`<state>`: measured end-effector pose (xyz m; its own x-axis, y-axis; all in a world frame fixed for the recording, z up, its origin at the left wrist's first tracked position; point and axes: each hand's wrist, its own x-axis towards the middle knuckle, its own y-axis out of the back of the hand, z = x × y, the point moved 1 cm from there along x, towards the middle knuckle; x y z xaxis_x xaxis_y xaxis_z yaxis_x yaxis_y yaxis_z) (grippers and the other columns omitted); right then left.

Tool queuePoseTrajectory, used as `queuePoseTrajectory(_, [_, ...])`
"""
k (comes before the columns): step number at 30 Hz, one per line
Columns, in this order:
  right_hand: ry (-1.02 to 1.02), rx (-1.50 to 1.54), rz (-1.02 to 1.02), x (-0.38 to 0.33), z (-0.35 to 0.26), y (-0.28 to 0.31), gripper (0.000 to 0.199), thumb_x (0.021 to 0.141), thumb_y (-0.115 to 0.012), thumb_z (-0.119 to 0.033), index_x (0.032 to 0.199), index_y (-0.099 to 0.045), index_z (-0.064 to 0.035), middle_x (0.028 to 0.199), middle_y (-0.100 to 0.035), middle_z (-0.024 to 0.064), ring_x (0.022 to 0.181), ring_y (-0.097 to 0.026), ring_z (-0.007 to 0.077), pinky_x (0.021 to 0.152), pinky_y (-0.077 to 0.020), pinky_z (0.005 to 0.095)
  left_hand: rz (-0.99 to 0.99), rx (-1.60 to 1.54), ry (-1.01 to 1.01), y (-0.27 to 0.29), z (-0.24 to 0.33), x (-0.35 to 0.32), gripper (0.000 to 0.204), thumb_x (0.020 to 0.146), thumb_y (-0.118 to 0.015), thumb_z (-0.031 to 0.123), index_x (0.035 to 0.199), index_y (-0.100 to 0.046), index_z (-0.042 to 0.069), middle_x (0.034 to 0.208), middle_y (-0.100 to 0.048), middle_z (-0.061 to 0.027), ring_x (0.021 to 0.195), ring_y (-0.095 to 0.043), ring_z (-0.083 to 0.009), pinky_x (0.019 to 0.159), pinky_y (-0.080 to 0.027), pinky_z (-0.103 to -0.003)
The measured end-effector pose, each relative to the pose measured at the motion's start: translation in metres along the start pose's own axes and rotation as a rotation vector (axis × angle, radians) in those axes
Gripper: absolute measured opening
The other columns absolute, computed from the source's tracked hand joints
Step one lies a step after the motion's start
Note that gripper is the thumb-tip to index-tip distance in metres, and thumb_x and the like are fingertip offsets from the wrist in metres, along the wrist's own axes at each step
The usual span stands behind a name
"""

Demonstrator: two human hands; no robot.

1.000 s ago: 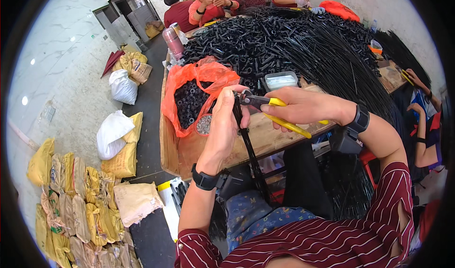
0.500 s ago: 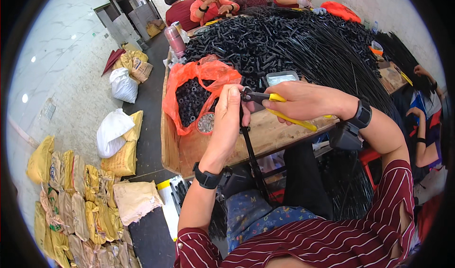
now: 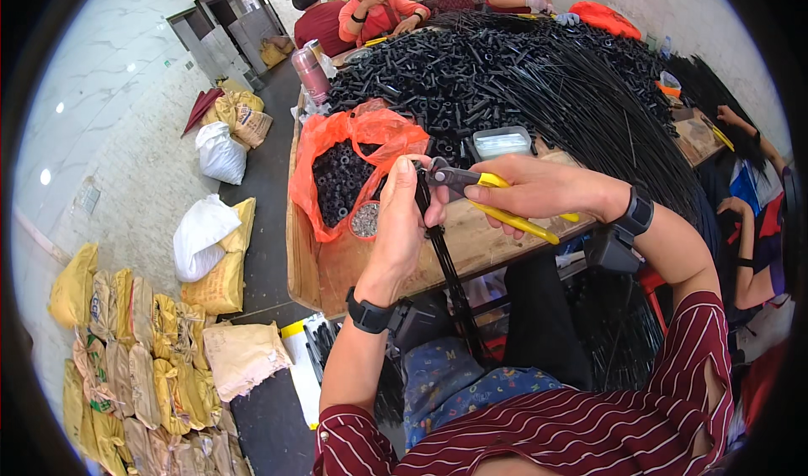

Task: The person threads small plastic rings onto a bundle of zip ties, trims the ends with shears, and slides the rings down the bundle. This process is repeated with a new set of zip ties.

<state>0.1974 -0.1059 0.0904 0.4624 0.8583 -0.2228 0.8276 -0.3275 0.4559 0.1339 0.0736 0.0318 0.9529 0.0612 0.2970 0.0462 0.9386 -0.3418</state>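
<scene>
My left hand is closed around the upper end of a bundle of thin black rods, which hangs down over the table's front edge toward my lap. In my right hand are yellow-handled pliers, their dark jaws pointing left at the top of the bundle beside my left fingertips. Whether the jaws touch a rod I cannot tell. Left of my left hand, a small round tub of shiny little pieces stands against an orange plastic bag filled with black ring-like parts.
Black tube pieces heap across the wooden table, with long black rods at right. A clear plastic box lies behind my right hand. A pink flask stands back left. Co-workers sit at the far side and right. Sacks line the left floor.
The pliers have tilted, their handles spread wider and their jaws a little lower. The hanging rods look more fanned out. Across the table, a co-worker's hand has risen toward the head.
</scene>
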Motion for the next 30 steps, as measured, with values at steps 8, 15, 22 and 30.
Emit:
queuePoseTrajectory(8, [-0.004,-0.013,0.035,-0.004,-0.006,-0.003,0.029,0.101,-0.043,-0.024,0.092,-0.051,0.0025,0.069,-0.056,0.0059,0.057,-0.058,0.0147,0.052,-0.0512,0.0305,0.01,0.023,0.013,-0.002,0.001,-0.001,0.039,0.105,-0.028,0.041,0.108,-0.047,0.006,0.078,-0.055,-0.0058,0.056,-0.041,-0.0075,0.056,-0.038,-0.024])
queuePoseTrajectory(15, [-0.026,-0.327,0.027,-0.003,-0.026,0.006,0.029,0.099,-0.047,-0.026,0.092,-0.055,0.0013,0.069,-0.059,0.0077,0.059,-0.062,0.0159,0.054,-0.051,0.0324,0.013,0.225,-0.051,0.001,0.001,-0.001,0.038,0.105,-0.026,0.039,0.106,-0.045,0.006,0.076,-0.055,-0.0065,0.055,-0.042,-0.0071,0.055,-0.041,-0.024])
queuePoseTrajectory(22, [0.251,-0.765,0.281,0.002,-0.01,0.002,0.03,0.095,-0.049,-0.021,0.086,-0.057,0.0058,0.064,-0.059,0.0155,0.058,-0.063,0.0229,0.052,-0.0498,0.0358,0.014,0.28,-0.076,0.0,-0.003,0.002,0.039,0.105,-0.028,0.04,0.107,-0.045,0.005,0.077,-0.056,-0.0066,0.055,-0.041,-0.0071,0.054,-0.038,-0.024])
queuePoseTrajectory(30, [0.013,0.098,0.104,-0.012,0.009,-0.009,0.028,0.101,-0.045,-0.026,0.112,-0.052,0.0,0.07,-0.058,0.0032,0.056,-0.058,0.0106,0.051,-0.0488,0.0262,-0.077,-0.097,0.055,0.002,-0.005,0.0,0.047,0.103,-0.031,0.045,0.113,-0.051,0.004,0.084,-0.059,-0.0074,0.059,-0.042,-0.0082,0.058,-0.037,-0.024])
